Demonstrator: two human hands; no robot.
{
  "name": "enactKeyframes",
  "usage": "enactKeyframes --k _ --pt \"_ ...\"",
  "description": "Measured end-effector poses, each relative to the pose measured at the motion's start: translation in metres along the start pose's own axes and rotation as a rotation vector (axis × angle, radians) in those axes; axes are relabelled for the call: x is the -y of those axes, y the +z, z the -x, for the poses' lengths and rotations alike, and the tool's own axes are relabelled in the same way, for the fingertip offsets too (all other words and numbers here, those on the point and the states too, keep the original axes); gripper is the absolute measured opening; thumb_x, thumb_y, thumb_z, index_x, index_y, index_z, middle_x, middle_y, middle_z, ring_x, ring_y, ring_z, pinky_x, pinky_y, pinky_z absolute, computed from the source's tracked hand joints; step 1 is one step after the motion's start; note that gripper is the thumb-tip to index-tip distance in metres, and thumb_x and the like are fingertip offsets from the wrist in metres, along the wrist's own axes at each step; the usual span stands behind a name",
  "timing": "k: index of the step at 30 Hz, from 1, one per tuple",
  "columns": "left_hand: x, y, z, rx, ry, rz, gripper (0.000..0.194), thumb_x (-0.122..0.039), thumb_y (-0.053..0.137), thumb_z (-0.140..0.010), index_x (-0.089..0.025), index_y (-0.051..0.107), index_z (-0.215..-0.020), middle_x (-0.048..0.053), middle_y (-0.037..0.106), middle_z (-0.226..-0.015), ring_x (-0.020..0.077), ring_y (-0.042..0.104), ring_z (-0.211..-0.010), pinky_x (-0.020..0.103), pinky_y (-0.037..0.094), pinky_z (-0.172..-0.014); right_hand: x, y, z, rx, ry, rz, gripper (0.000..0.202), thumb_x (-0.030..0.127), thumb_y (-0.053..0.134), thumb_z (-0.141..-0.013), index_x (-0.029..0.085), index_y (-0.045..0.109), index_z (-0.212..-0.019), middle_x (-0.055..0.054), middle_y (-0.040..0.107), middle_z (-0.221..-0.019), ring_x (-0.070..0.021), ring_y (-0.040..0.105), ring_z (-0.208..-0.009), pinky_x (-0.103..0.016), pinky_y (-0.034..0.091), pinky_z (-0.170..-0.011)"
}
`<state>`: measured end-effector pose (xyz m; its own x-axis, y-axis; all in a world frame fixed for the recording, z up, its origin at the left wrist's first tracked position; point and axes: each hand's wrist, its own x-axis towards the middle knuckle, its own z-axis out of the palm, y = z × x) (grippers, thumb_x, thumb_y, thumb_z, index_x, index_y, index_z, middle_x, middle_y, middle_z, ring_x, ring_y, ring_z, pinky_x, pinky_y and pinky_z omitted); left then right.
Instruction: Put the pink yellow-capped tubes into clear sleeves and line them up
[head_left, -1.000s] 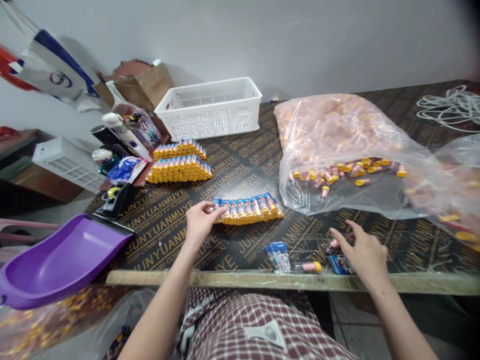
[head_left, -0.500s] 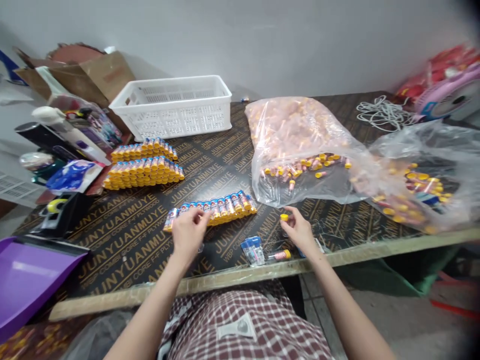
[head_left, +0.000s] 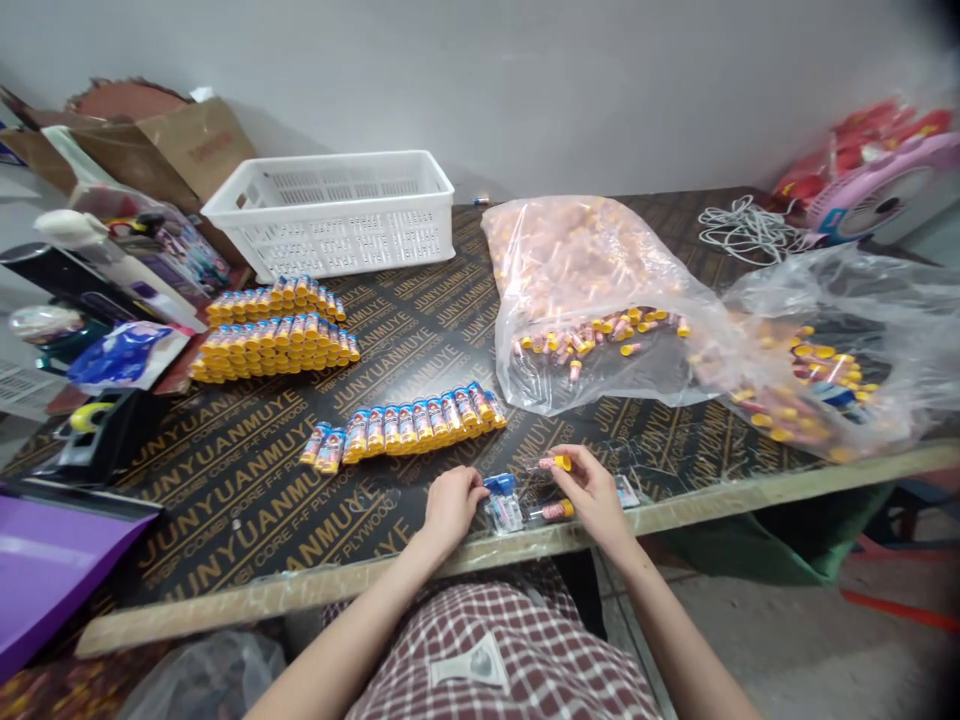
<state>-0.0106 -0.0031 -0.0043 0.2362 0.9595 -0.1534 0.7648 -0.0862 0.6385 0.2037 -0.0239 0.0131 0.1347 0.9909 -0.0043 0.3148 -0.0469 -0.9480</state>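
Observation:
Near the table's front edge, my left hand (head_left: 454, 508) has its fingers pressed together at a blue-capped piece (head_left: 500, 484), beside small clear packets (head_left: 505, 513). My right hand (head_left: 592, 495) pinches a small tube with a yellow cap (head_left: 555, 463). Just below it lies another yellow-capped tube (head_left: 556, 511). A row of blue-and-yellow tubes (head_left: 420, 425) is stacked beyond my left hand, with two loose tubes (head_left: 322, 447) at its left end. A larger stack of these tubes (head_left: 277, 340) stands farther back on the left.
A white basket (head_left: 337, 225) stands at the back. To the right are an open plastic bag of yellow-capped pieces (head_left: 592, 260), a second bag (head_left: 817, 390), a white cord (head_left: 750, 230) and a pink fan (head_left: 885, 195). A purple dustpan (head_left: 60, 560) is at the left.
My left hand has left the tube row and moved right to the blue piece. Two tubes at the row's left end are now uncovered. My right hand has shifted slightly down and tilted its tube sideways.

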Motion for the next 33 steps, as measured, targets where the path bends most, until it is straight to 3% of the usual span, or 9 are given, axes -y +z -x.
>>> enactKeyframes --k 5,8,11,15,18,24,33 --pt "-0.003 0.002 0.007 -0.01 0.026 -0.024 0.006 -0.02 0.058 -0.077 -0.02 0.062 -0.072 0.004 0.064 -0.074 0.0175 0.057 -0.07 0.026 0.034 -0.064 -0.005 0.005 0.003 0.047 0.116 -0.125 0.036 0.043 0.059 -0.077 0.019 0.055 -0.104 -0.009 0.064 -0.1 -0.0216 0.063 -0.08 -0.03 0.057 -0.043" --pt "-0.002 0.001 0.008 -0.087 0.019 0.079 0.007 -0.02 0.062 -0.073 -0.02 0.059 -0.067 0.002 0.062 -0.072 0.0167 0.056 -0.071 0.026 0.037 -0.066 -0.001 0.008 0.004 0.017 0.1 -0.167 0.035 0.041 0.063 -0.075 0.018 0.056 -0.101 -0.01 0.064 -0.097 -0.023 0.064 -0.082 -0.029 0.059 -0.044" --pt "-0.001 -0.004 0.006 -0.156 -0.078 0.454 0.012 -0.024 0.064 -0.07 -0.018 0.055 -0.064 0.0 0.06 -0.065 0.0145 0.056 -0.064 0.025 0.04 -0.063 0.009 0.01 0.009 -0.031 0.089 -0.224 0.035 0.04 0.066 -0.073 0.018 0.059 -0.099 -0.01 0.064 -0.095 -0.0234 0.065 -0.082 -0.028 0.059 -0.044" --pt "-0.001 -0.016 0.001 -0.135 -0.326 1.093 0.026 -0.028 0.072 -0.061 -0.018 0.051 -0.072 -0.003 0.059 -0.055 0.0125 0.057 -0.051 0.025 0.046 -0.056 0.022 0.012 0.021 -0.072 0.092 -0.268 0.037 0.039 0.066 -0.074 0.019 0.059 -0.105 -0.007 0.063 -0.095 -0.0199 0.063 -0.076 -0.029 0.059 -0.044" --pt "-0.003 -0.023 0.0 -0.104 -0.424 1.312 0.04 -0.022 0.081 -0.049 -0.015 0.057 -0.081 -0.001 0.065 -0.063 0.0102 0.059 -0.053 0.023 0.048 -0.057 0.026 0.014 0.027 -0.088 0.009 -0.224 0.031 0.034 0.064 -0.077 0.021 0.062 -0.105 -0.007 0.061 -0.099 -0.0182 0.061 -0.078 -0.03 0.059 -0.052" --pt "-0.004 -0.025 -0.002 -0.143 -0.519 1.443 0.032 -0.031 0.083 -0.049 -0.012 0.066 -0.069 0.002 0.066 -0.064 0.008 0.059 -0.055 0.019 0.049 -0.056 0.027 0.02 0.036 -0.086 -0.163 -0.125 0.021 0.024 0.061 -0.08 0.024 0.065 -0.101 -0.008 0.059 -0.108 -0.0197 0.062 -0.087 -0.031 0.058 -0.064" --pt "-0.004 -0.024 0.0 -0.21 -0.573 1.42 0.034 -0.037 0.083 -0.048 -0.012 0.065 -0.063 0.002 0.066 -0.062 0.0099 0.061 -0.057 0.019 0.047 -0.055 0.026 0.028 0.044 -0.066 -0.325 0.064 0.03 0.016 0.058 -0.08 0.028 0.064 -0.106 -0.007 0.062 -0.108 -0.0227 0.06 -0.099 -0.031 0.056 -0.067"
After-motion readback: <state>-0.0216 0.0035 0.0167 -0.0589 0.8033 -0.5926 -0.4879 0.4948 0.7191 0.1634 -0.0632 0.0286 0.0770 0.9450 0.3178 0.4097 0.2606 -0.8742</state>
